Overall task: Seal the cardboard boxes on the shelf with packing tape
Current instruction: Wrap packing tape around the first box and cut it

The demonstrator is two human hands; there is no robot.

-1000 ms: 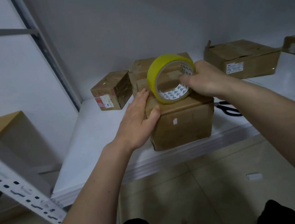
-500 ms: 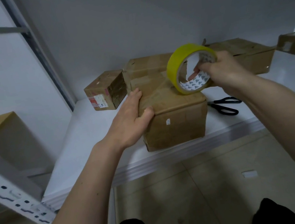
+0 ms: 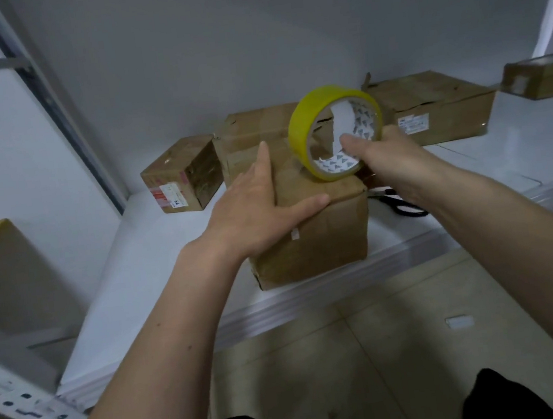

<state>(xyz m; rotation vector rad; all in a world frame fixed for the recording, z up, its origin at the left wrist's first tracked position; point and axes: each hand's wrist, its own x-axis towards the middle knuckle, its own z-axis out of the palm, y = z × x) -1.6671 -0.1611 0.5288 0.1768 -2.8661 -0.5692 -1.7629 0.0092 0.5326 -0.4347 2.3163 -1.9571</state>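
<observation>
White shelf board against a pale wall carries the work. I see the right hand gripping the yellow tape roll, fingers hooked through its printed white core, roll upright and touching the top of the front cardboard box. Left of that grip, the left hand lies flat with straight fingers on the box's near-left top corner. Box surface is matte brown, scuffed. Just beyond the roll stands a second worn box; black scissors lie under the right wrist; further boxes sit well apart.
</observation>
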